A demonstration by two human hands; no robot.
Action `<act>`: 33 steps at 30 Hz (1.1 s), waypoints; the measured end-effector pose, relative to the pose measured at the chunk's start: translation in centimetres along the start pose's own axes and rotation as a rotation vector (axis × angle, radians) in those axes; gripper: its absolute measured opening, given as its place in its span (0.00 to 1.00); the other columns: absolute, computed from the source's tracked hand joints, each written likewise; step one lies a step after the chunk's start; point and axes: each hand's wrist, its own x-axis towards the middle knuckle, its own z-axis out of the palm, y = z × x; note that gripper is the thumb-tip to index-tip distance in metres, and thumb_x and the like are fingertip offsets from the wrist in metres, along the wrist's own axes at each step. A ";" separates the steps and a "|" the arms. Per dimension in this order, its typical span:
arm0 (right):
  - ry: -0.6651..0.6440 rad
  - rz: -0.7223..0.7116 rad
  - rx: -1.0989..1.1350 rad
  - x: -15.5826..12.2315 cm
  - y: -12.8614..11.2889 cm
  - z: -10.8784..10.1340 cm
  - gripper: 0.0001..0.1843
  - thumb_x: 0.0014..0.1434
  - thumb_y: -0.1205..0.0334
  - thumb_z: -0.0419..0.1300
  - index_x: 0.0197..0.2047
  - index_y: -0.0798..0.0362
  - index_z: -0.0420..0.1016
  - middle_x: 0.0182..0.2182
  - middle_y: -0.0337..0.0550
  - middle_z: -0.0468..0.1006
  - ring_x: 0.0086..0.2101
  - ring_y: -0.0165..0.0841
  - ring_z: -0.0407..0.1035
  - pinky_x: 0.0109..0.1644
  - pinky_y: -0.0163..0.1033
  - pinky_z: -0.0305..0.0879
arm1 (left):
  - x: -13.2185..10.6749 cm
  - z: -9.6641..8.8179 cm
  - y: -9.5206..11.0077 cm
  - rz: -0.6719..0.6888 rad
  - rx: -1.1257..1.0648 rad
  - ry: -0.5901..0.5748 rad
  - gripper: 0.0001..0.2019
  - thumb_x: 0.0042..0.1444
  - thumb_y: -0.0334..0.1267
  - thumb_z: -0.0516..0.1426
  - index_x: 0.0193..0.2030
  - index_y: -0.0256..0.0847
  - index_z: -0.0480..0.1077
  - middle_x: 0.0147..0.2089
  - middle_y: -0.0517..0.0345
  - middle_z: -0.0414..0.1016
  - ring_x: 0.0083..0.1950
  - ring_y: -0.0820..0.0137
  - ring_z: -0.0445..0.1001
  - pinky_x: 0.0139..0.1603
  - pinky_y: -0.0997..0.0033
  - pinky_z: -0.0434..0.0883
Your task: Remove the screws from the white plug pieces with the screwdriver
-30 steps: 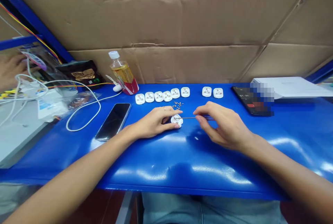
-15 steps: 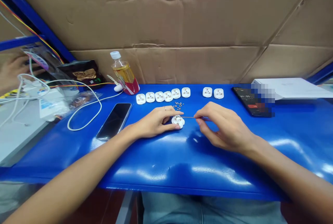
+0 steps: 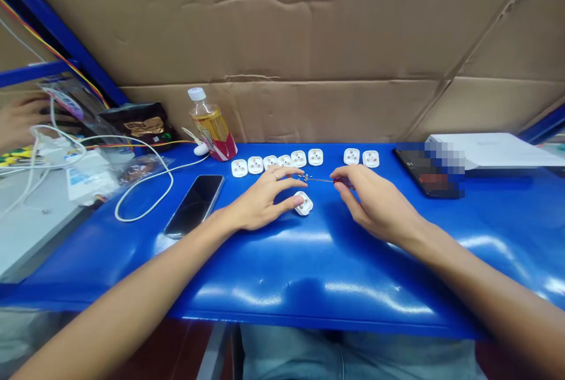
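Observation:
A small white plug housing [image 3: 304, 206] with metal contacts lies on the blue table. The fingers of my left hand [image 3: 265, 199] are spread, its thumb resting on the housing's edge. Its other fingertips reach over a small pile of screws [image 3: 305, 177] just behind. My right hand [image 3: 375, 200] is closed around a thin screwdriver [image 3: 320, 180], gripping it at its reddish handle. The screwdriver's shaft points left, with its tip at the screws. Whether a screw sits on the tip is too small to tell.
More white plug housings [image 3: 315, 157] stand in a row at the back. On the left are a phone [image 3: 194, 206], a drink bottle [image 3: 212, 127] and a white cable [image 3: 170, 183]. A second phone [image 3: 428, 174] and a white box [image 3: 494, 149] lie right. Another person's hand [image 3: 26, 115] shows far left.
The screwdriver tip has moved from the housing back to the screws. My left fingers have lifted off the housing and spread toward the pile; the thumb stays on it.

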 end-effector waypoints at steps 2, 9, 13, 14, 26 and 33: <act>0.002 -0.011 -0.001 0.1 -0.2 0.1 0.12 0.75 0.63 0.52 0.56 0.55 0.70 0.48 0.54 0.81 0.48 0.45 0.79 0.49 0.48 0.75 | 0.0 0.2 0.0 -0.006 0.027 -0.039 0.22 0.74 0.51 0.53 0.67 0.46 0.73 0.74 0.49 0.66 0.75 0.54 0.61 0.77 0.46 0.56; 0.009 -0.016 -0.012 0.1 -0.3 -0.1 0.12 0.75 0.62 0.52 0.57 0.55 0.70 0.49 0.53 0.82 0.49 0.44 0.79 0.49 0.48 0.76 | 0.2 0.6 -0.6 -0.042 0.074 -0.107 0.28 0.74 0.54 0.52 0.76 0.47 0.64 0.77 0.51 0.62 0.78 0.53 0.56 0.79 0.42 0.52; 0.025 -0.022 -0.030 0.1 -0.3 -0.3 0.12 0.75 0.63 0.52 0.56 0.55 0.70 0.48 0.54 0.82 0.48 0.45 0.79 0.48 0.47 0.76 | 0.5 0.7 -0.7 -0.052 0.087 -0.111 0.28 0.75 0.54 0.50 0.76 0.46 0.64 0.78 0.50 0.62 0.78 0.53 0.55 0.79 0.42 0.51; 0.032 -0.021 -0.033 0.1 -0.3 -0.3 0.12 0.75 0.63 0.52 0.56 0.55 0.70 0.48 0.54 0.82 0.48 0.45 0.79 0.48 0.48 0.76 | 0.5 0.8 -0.6 -0.053 0.090 -0.112 0.28 0.75 0.54 0.51 0.76 0.46 0.64 0.78 0.50 0.62 0.78 0.53 0.55 0.79 0.42 0.51; 0.181 -0.093 0.034 -0.2 -0.5 -1.6 0.05 0.67 0.69 0.56 0.44 0.52 0.72 0.35 0.43 0.82 0.33 0.36 0.78 0.37 0.40 0.70 | -0.2 -0.5 -0.4 -0.032 -0.049 -0.030 0.34 0.55 0.54 0.71 0.66 0.46 0.73 0.60 0.50 0.79 0.62 0.56 0.74 0.67 0.54 0.68; 0.121 -0.228 0.089 -0.3 -1.3 -1.9 0.06 0.64 0.70 0.56 0.42 0.50 0.72 0.32 0.41 0.80 0.31 0.34 0.74 0.34 0.39 0.69 | -0.1 -0.4 -0.3 -0.050 -0.071 -0.035 0.28 0.58 0.52 0.70 0.62 0.45 0.77 0.54 0.50 0.82 0.55 0.58 0.77 0.58 0.58 0.72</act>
